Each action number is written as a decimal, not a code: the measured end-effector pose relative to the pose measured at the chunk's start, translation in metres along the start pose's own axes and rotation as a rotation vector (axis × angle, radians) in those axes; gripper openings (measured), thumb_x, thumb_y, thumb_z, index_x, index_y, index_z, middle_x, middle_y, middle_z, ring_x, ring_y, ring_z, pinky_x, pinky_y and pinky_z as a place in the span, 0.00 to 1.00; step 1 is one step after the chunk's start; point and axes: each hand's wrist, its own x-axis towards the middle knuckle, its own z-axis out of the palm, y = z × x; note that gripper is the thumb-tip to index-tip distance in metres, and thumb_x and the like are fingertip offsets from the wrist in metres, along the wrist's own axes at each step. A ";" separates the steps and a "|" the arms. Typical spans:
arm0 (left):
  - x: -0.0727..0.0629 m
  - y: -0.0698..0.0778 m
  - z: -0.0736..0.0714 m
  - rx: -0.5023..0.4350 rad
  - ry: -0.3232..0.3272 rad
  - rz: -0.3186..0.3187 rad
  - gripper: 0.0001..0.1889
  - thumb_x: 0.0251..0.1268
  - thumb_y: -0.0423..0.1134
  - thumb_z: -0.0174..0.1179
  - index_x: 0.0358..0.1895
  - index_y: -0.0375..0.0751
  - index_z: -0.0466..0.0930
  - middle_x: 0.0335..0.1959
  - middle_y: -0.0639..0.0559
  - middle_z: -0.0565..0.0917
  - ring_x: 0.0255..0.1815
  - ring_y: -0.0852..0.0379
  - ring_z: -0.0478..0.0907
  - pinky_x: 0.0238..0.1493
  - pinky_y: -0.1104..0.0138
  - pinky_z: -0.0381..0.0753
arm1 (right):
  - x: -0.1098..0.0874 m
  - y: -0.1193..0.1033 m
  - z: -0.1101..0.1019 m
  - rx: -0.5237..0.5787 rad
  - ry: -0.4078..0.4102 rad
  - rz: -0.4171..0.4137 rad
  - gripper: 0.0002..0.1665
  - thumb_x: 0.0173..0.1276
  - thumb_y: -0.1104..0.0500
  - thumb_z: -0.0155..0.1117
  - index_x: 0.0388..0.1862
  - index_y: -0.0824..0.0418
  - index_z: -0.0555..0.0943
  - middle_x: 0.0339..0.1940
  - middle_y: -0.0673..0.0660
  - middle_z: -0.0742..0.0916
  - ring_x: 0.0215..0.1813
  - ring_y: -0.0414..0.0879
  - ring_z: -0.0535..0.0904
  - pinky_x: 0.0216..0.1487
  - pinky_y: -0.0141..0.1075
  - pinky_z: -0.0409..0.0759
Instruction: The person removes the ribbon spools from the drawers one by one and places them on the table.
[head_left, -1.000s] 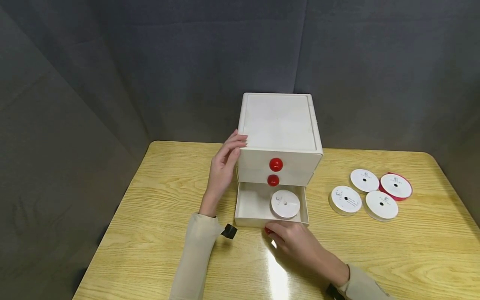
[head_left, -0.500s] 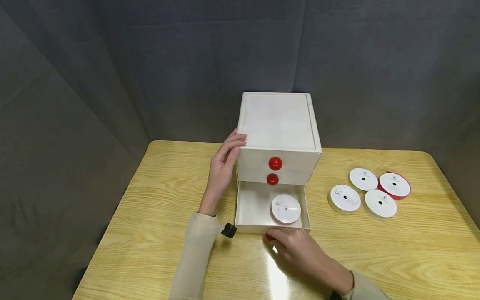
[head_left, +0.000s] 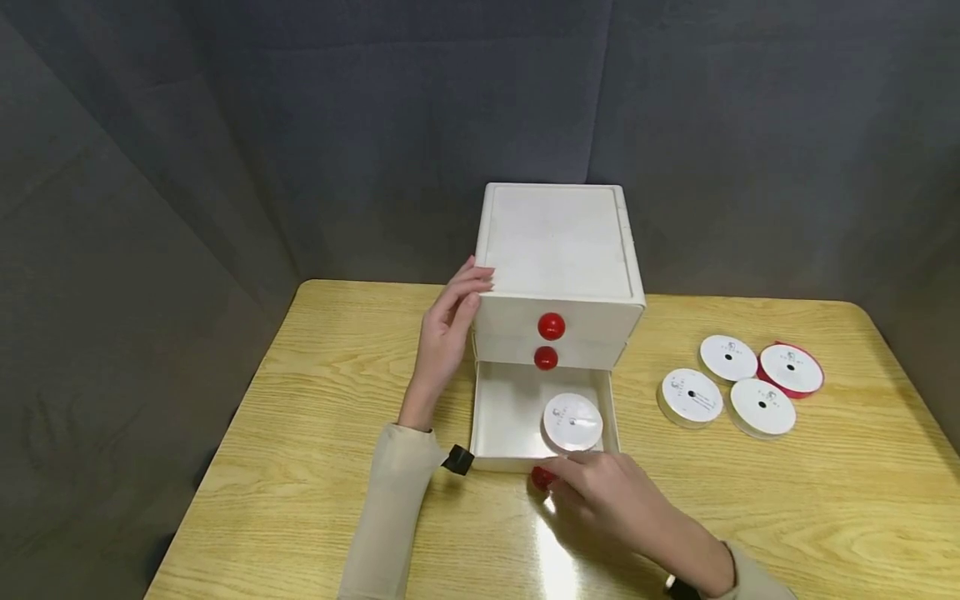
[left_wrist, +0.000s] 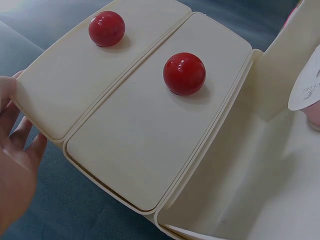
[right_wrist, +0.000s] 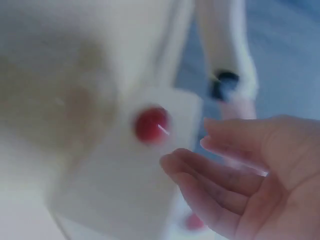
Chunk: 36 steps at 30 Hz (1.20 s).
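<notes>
My left hand point(head_left: 441, 337) holds the upper left front corner of a white drawer cabinet point(head_left: 555, 242), fingers over its top edge and thumb by the front. The bottom drawer point(head_left: 502, 417) is pulled out. Inside it lies a ribbon spool point(head_left: 572, 422) with white faces; pale pink ribbon point(left_wrist: 314, 111) shows at its side in the left wrist view. My right hand point(head_left: 615, 492) hovers close at the bottom drawer's red knob point(head_left: 543, 477). In the right wrist view that hand point(right_wrist: 250, 175) has loose fingers with nothing between them, apart from the blurred knob point(right_wrist: 151, 125).
Several ribbon spools lie flat to the right of the cabinet, among them a red one point(head_left: 791, 369) and a pale one point(head_left: 690, 397). The two upper drawers with red knobs point(head_left: 551, 326) are pushed in. A dark curtain point(head_left: 375, 142) hangs behind the wooden table point(head_left: 300, 467).
The bottom drawer has slid farther out towards the person, carrying the spool inside. My right hand, which gripped its knob, has loosened from it. The left hand stays at the cabinet corner.
</notes>
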 end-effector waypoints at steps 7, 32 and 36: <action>0.000 0.000 -0.001 0.004 0.000 0.000 0.12 0.81 0.26 0.48 0.53 0.22 0.79 0.63 0.29 0.78 0.81 0.51 0.60 0.81 0.56 0.58 | 0.016 0.029 -0.021 -0.047 -0.019 0.097 0.19 0.51 0.71 0.82 0.43 0.63 0.88 0.34 0.56 0.89 0.33 0.47 0.85 0.31 0.40 0.86; 0.000 0.000 0.000 0.023 -0.002 -0.012 0.12 0.82 0.26 0.48 0.54 0.24 0.80 0.64 0.31 0.78 0.81 0.52 0.60 0.80 0.57 0.59 | 0.030 0.076 0.013 0.125 -0.295 0.011 0.22 0.47 0.69 0.84 0.38 0.57 0.83 0.58 0.65 0.87 0.44 0.60 0.85 0.46 0.45 0.88; 0.000 0.000 -0.001 0.027 -0.003 -0.004 0.12 0.82 0.27 0.48 0.54 0.23 0.79 0.64 0.31 0.78 0.81 0.52 0.60 0.80 0.57 0.59 | 0.032 0.081 0.018 0.148 -0.313 0.024 0.23 0.50 0.67 0.84 0.45 0.56 0.85 0.62 0.64 0.85 0.46 0.58 0.83 0.40 0.39 0.87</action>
